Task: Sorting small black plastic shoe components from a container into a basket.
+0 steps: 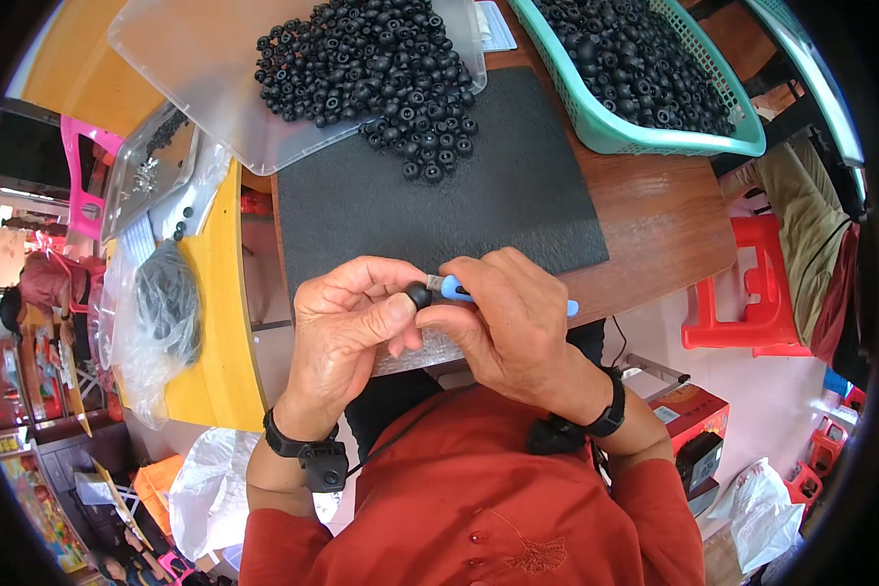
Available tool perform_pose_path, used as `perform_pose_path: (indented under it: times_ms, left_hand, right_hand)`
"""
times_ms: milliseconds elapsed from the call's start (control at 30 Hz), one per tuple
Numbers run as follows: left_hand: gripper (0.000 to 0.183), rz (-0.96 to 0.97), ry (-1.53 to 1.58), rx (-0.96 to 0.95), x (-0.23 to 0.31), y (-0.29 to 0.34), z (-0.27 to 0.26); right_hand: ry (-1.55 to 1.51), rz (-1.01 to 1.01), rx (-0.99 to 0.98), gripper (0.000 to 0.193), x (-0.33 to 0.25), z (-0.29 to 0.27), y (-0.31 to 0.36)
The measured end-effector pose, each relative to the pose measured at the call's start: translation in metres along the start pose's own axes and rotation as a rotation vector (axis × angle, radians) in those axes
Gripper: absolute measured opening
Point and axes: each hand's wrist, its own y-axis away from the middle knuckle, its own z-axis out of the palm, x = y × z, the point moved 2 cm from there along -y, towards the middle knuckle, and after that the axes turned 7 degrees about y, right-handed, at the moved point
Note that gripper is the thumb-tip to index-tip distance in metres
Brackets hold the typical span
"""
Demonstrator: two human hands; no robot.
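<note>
Between the thumb and fingers of my left hand (354,317) is a small round black part (419,294). My right hand (511,317) is closed around a slim tool with a light blue handle (453,288); the handle's far end shows past the palm. A short, pale metal tip, perhaps a blade, meets the right side of the black part, though its exact shape is unclear. Both hands are close together over the near edge of a dark mat (439,220). Ahead of them lies a heap of similar round black parts (391,73) with holes, spilling onto the mat.
The heap lies partly in a tipped translucent bin (190,73). A teal basket (596,127) full of black parts stands at far right on the brown table (664,210). To the left, a yellow table (220,322) bears a plastic bag (166,303). A red stool (752,293) stands right.
</note>
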Motion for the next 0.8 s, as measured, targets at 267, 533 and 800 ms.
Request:
perform_pose_path:
  times_ms: [267,533,800]
  left_hand:
    - [0.026,0.031,0.005,-0.004,-0.005,0.003,0.002]
    - [0.025,0.017,0.041,0.0,-0.011,0.006,0.001]
    - [0.032,0.016,0.05,0.071,-0.017,0.008,0.005]
  right_hand:
    - [0.034,-0.029,0.011,0.027,-0.003,-0.001,0.001]
    - [0.087,-0.043,0.014,0.025,-0.005,-0.003,0.004]
    - [0.144,-0.087,-0.035,0.024,-0.002,-0.001,0.008]
